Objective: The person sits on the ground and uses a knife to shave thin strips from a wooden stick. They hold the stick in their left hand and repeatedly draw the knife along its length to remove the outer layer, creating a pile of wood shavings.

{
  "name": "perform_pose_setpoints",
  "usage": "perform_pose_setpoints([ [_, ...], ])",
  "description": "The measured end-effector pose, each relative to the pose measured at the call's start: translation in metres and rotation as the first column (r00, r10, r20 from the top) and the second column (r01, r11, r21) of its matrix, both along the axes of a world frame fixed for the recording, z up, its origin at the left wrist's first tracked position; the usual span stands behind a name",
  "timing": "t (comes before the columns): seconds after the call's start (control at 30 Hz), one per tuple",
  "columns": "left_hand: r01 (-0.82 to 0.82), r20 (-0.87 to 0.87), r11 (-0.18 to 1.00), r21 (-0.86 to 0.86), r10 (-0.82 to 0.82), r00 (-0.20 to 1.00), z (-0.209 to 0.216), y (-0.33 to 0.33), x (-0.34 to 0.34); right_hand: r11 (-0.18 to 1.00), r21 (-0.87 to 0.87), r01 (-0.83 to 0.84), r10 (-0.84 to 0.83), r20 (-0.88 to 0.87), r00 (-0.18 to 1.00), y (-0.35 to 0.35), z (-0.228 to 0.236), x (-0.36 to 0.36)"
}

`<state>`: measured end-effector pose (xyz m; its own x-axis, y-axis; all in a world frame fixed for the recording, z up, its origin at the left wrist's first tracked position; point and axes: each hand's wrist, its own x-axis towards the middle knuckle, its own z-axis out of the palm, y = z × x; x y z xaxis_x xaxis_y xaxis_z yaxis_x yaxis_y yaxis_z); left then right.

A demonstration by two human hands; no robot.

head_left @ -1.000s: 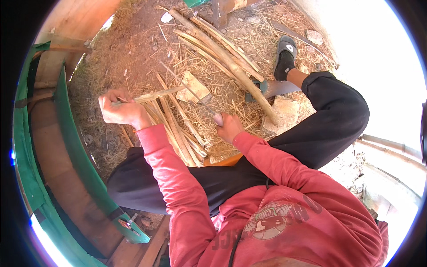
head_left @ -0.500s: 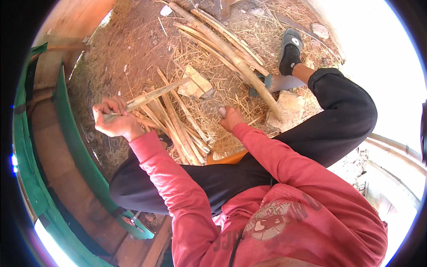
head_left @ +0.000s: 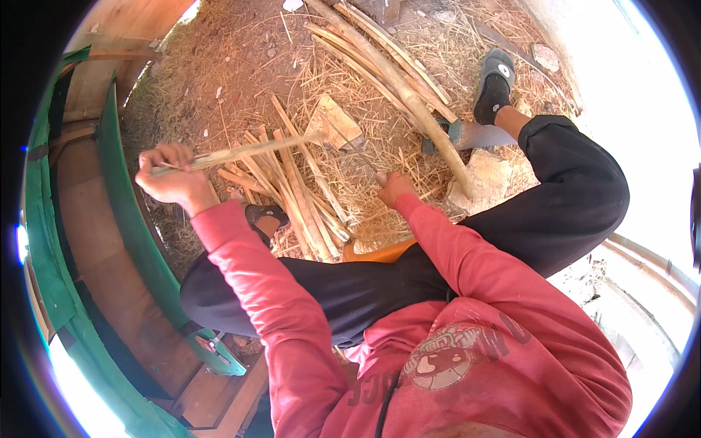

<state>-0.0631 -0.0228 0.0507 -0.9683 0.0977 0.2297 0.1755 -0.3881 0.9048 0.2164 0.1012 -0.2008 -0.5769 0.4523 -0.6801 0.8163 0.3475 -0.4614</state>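
Note:
My left hand (head_left: 166, 174) is closed around one end of a split wooden stick (head_left: 252, 150), which points right, its far end blurred near a pale wooden block (head_left: 337, 125) on the ground. In my right hand (head_left: 397, 190) is the handle of a knife; its long thin blade (head_left: 352, 148) shows almost edge-on and slants up and left across the block. A pile of split sticks (head_left: 296, 201) lies below the held stick, between my legs.
Long poles (head_left: 387, 62) lie beyond the block, the thickest resting toward a pale stone (head_left: 482, 175). Straw and shavings litter the dirt. A green-edged wooden structure (head_left: 120, 212) stands on my left. Something orange (head_left: 383, 252) lies beside my thigh.
My left hand has moved left with the stick, and the stick now lies flatter. My right hand keeps its hold on the knife. The whole view has shifted slightly.

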Motion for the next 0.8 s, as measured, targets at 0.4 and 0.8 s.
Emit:
perform_pose_setpoints([
  [0.4, -0.489, -0.491, -0.099, -0.867, 0.347, 0.799, -0.137, 0.012, -0.119, 0.876, -0.025, 0.482, -0.465, -0.312, 0.829, 0.032, 0.036, -0.023],
  [0.8, 0.514, 0.461, 0.145, -0.845, -0.288, 0.839, -0.356, 0.233, 0.141, 0.480, -0.450, 0.753, -0.798, -0.581, 0.161, 0.110, 0.135, -0.002],
])
